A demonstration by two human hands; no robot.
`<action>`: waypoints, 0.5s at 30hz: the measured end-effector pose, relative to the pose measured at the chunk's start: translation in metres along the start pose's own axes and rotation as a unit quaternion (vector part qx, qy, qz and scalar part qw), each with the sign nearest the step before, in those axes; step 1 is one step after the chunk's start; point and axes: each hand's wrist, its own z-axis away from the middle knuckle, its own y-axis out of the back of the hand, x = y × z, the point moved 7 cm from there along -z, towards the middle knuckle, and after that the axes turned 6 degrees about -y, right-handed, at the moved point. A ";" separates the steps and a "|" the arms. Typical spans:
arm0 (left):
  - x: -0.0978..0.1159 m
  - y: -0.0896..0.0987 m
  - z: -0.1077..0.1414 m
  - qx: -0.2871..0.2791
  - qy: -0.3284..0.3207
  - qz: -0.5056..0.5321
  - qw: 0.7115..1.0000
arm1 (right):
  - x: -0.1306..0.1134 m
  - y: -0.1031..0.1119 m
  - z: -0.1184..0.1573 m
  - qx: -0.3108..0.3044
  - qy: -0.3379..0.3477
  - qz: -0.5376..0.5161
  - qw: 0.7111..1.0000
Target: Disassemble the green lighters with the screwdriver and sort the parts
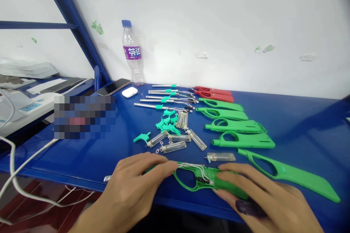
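- Left hand [133, 185]: with fingers curved, pinching between thumb and forefinger at a green shell [193, 187], just where thin white wires [201, 169] begin.
- With right hand [262, 193], gripping the same shell by its wide end, fingers above and thumb below; also holding a dark, shiny, rounded piece [250, 207] against the palm.
- Inside the shell, smooth plastic with an oval opening and a small black part [202, 179] at the wires; held low, over the near edge of the table.
- Just beyond, clear hard-plastic cartridges [175, 147], long and boxy, and to the right an elongated green casing [292, 176] with a looped opening.
- Behind the cartridges, a small pile of curved teal pieces [168, 123], matte.
- Farther, slim metal tubes [153, 106] in a row, with teal clips and thin wires; to their right, more green casings [247, 141], then red casings [214, 96].
- Near the wall, a rounded white case [129, 92], a flat phone [115, 86], and a transparent ribbed bottle [132, 47] with purple label.
- Under all this, glossy blue table [82, 160]; behind, pale wall [218, 25] with chipped marks, and blue metal frame [79, 31] at left.
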 end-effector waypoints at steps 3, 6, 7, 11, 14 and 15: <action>0.000 0.001 -0.001 0.019 0.001 -0.002 1.000 | 0.000 0.000 0.000 0.002 -0.003 -0.006 1.000; 0.001 0.002 -0.002 0.032 0.003 -0.004 0.999 | -0.001 0.002 -0.001 0.013 -0.011 -0.019 1.000; 0.001 0.003 -0.002 0.032 0.004 -0.001 0.999 | -0.001 0.002 -0.001 0.017 -0.013 -0.021 1.000; 0.003 0.006 -0.001 0.039 0.007 0.016 0.999 | -0.002 0.003 -0.003 0.026 -0.011 -0.014 0.999; 0.005 0.009 -0.001 0.051 0.006 0.011 0.999 | -0.002 0.003 -0.003 0.021 -0.012 -0.017 1.000; 0.006 0.010 -0.001 0.056 0.004 0.005 0.998 | -0.001 0.002 -0.003 0.018 -0.013 -0.020 1.000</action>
